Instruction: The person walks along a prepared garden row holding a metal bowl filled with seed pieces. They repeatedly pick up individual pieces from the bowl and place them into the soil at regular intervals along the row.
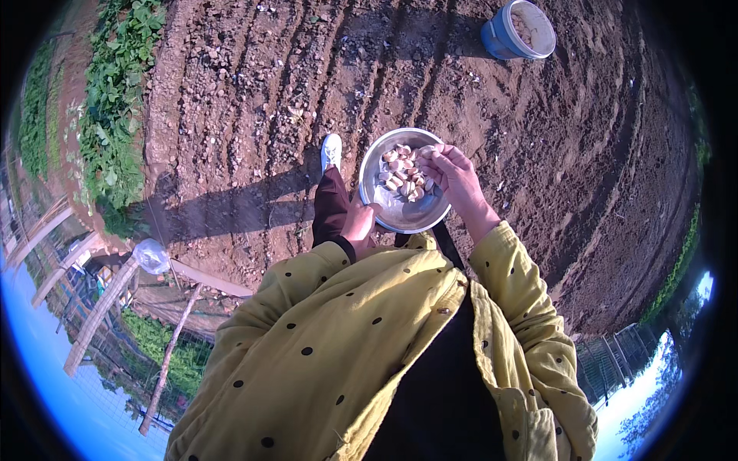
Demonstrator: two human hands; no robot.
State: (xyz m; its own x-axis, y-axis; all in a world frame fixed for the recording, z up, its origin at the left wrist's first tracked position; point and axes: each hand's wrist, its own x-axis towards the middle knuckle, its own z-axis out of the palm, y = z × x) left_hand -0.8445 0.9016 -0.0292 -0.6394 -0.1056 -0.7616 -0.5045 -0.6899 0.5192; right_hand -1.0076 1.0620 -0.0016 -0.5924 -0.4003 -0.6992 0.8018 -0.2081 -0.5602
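Observation:
My left hand [360, 223] grips the near-left rim of a round metal bowl [412, 218], thumb over the edge. Several garlic cloves [403, 173] with pinkish-white skins lie in the bowl, along with what look like loose papery skins. Above the bowl's right side, my right hand [455, 176] pinches a pale garlic clove [427, 151] between thumb and fingertips. The bowl is held in front of my waist, over the soil.
A blue bucket [503, 36] with pale contents stands on the soil at the upper right. Furrowed soil [277, 104] spreads ahead, with leafy green plants [115, 109] along the left. Wooden posts [98, 317] and a clear plastic bag [151, 256] are at the lower left. My white shoe [331, 151] rests beside the furrows.

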